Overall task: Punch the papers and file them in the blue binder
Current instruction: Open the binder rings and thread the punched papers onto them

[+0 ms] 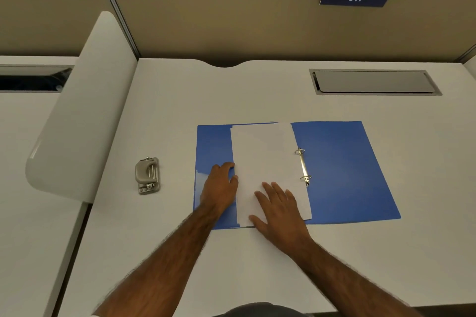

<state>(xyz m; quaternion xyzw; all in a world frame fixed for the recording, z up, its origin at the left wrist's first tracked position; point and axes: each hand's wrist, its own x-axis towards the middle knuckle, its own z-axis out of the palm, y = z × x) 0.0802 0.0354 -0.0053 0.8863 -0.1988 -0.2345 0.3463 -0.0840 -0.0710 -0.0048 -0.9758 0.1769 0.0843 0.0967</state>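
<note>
Papers flat on left half of open blue binder, right edge beside the two metal rings; whether threaded onto them, impossible to tell. Left hand curled at the stack's left edge, fingertips on it, nothing clearly gripped. Right hand spread wide, palm down, pressing the near right corner.

Risks: sheets fanning or sliding out of register under uneven pressure from the two hands; holes tearing if tugged against the rings; stack catching on the rings if pushed right; cover closing on misaligned sheets.

Hole punch well apart to the left on the desk, clear of both arms. Cable hatch far behind. Nothing else between hands and binder.
</note>
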